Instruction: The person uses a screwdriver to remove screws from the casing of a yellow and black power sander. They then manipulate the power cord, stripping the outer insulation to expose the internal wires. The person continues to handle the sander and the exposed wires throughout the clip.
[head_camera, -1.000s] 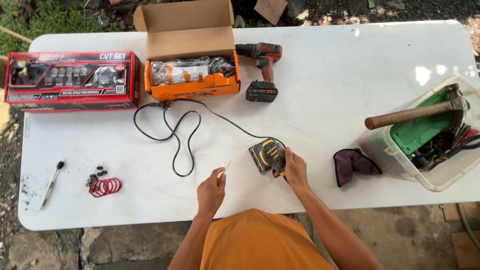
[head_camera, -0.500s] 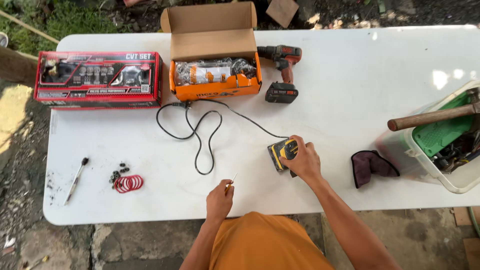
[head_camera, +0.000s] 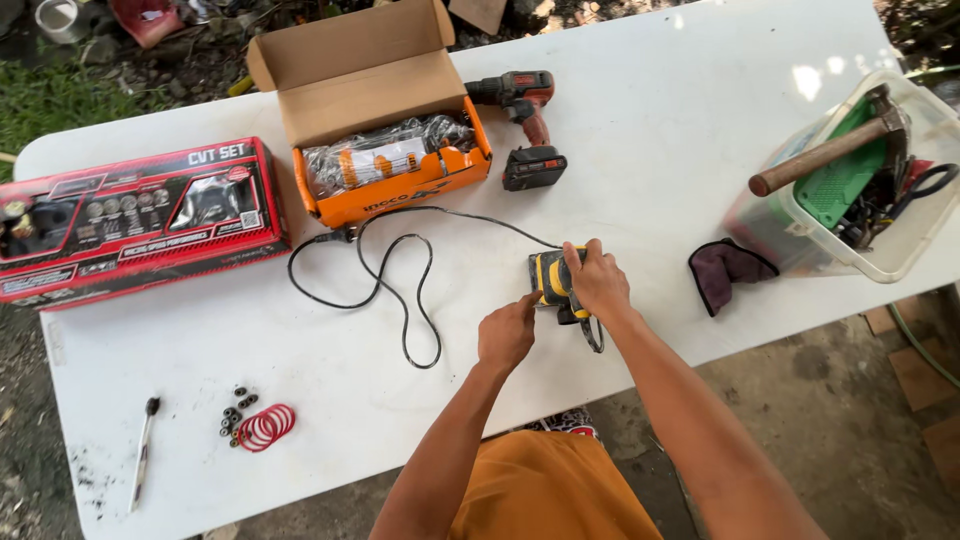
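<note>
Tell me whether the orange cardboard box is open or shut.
Open: the orange cardboard box has its lid flap standing up, with a plastic-wrapped item visible inside.

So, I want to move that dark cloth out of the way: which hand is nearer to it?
Right. The right hand rests on the yellow sander, just left of the dark cloth. The left hand sits farther left, at the sander's near edge.

cordless drill (head_camera: 525, 125) | hammer (head_camera: 830, 152) | red rings (head_camera: 265, 427) | purple cloth (head_camera: 725, 273)
</note>
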